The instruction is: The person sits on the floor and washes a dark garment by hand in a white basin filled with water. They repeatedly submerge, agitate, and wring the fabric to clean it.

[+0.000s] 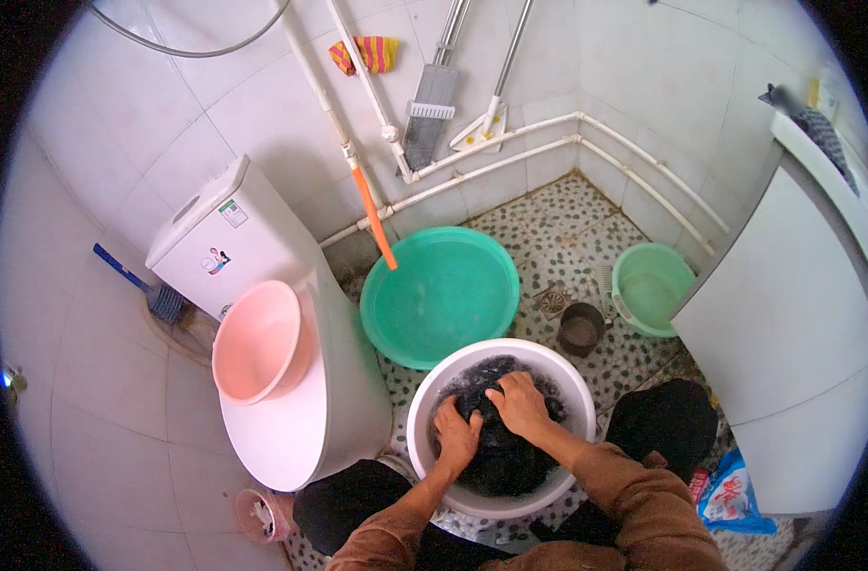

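A white basin point(420, 447) stands on the floor between my knees, with black cloth point(505, 463) soaking in foamy water inside it. Both my hands are in the basin at the cloth. My left hand point(459, 436) grips the cloth on its left side, thumb toward the other hand. Farther up and to the right, my right hand point(522, 403) has its fingers bent into the same cloth. The fingertips are partly hidden by cloth and suds. What sort of garment the cloth is, I cannot tell.
A green basin point(443, 295) lies beyond, under an orange hose point(373, 217). Left is a toilet point(353, 400) with a pink basin point(255, 347) on its lid. To the right are a dark pot point(581, 329), a pale green bucket point(655, 290), a cabinet point(786, 305) and a blue bag point(735, 497).
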Motion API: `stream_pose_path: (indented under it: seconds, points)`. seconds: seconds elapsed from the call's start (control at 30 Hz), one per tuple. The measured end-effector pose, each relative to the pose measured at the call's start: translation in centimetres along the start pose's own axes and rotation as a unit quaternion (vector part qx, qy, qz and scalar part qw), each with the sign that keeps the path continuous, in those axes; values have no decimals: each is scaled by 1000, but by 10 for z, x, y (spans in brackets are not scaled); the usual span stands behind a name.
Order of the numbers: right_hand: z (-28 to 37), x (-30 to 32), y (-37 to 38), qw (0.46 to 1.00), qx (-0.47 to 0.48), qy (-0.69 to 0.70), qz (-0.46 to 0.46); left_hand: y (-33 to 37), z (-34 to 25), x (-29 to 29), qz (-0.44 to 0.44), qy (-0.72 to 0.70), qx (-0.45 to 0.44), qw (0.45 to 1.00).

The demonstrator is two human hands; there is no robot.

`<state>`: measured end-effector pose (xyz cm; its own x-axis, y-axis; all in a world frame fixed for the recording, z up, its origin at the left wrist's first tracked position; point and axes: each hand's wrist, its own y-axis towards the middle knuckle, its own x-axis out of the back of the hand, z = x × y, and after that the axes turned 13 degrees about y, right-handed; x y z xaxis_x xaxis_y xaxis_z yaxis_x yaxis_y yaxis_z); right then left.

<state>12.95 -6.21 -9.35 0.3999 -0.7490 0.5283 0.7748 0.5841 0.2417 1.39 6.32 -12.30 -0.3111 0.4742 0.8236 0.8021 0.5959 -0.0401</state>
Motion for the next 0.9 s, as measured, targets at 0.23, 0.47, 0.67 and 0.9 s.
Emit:
stream_pose_path:
  seconds: [0.23, 0.47, 0.67, 0.9]
  points:
    - [-2, 7, -18, 994, -35, 89, -59, -25, 12, 18, 60, -242, 261, 933]
    - [65, 44, -39, 964, 69, 245, -82, 5, 29, 23, 192, -574, 314, 732]
    - [102, 92, -30, 938, 160, 305, -44, 3, -50, 124, 88, -531, 183, 822]
    - [78, 94, -48, 977, 77, 194, -47, -42, -66, 141, 29, -311, -63, 948]
